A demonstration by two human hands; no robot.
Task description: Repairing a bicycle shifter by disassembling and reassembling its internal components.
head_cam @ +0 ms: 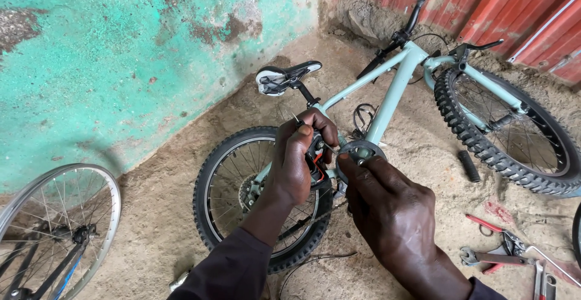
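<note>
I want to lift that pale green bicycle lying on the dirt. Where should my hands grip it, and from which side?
Probably grip the pale green bicycle by its bare frame tube and the saddle, coming from the near side: it lies flat, both parts face up, unobstructed.

The scene is lit evenly by soft daylight; only faint shadows are cast on the sandy dirt floor [163, 215]. Sharp focus is kept throughout, with slight wide-angle bending at the edges.
</note>
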